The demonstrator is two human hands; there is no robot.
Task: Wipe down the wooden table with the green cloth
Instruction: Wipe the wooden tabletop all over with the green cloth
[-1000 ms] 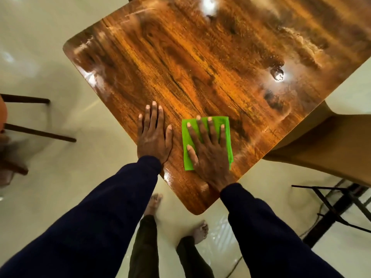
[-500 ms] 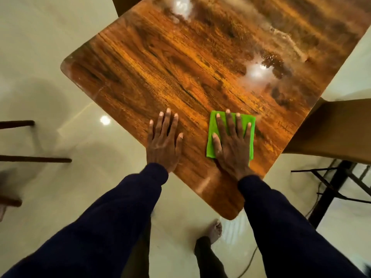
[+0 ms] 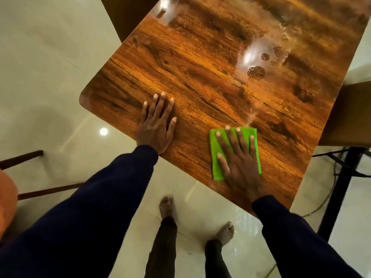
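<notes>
Change since half a second before: right hand (image 3: 240,163) and green cloth (image 3: 215,146) had slid rightward along the near edge, and the gap to the left hand (image 3: 155,127) had widened.

- Right hand: flat, fingers straight and spread, palm pressing on the cloth. It gripped nothing.
- Left hand: flat on bare wood near the bench's near-left edge, fingers straight and close together, holding nothing.
- Green cloth: folded rectangle lying flat on the wooden bench (image 3: 200,77), near its near-right edge and mostly covered by the right hand.
- Wet patches (image 3: 256,72): dark beads and a pale glare farther up the bench, beyond the cloth and well apart from it. A thin pale streak ran from them down toward the cloth's far edge.
- Tan seat (image 3: 345,113): beside the bench's right edge.
- Black frame (image 3: 341,187): below the seat, with a cable (image 3: 329,197) on the floor (image 3: 50,57).
- Dark wooden rails (image 3: 50,190): at left, apart from the bench.
- Orange shape (image 3: 7,197): at the left margin, too blurred to identify.
- Bare feet (image 3: 166,205): on the glossy floor below the bench's edge.
</notes>
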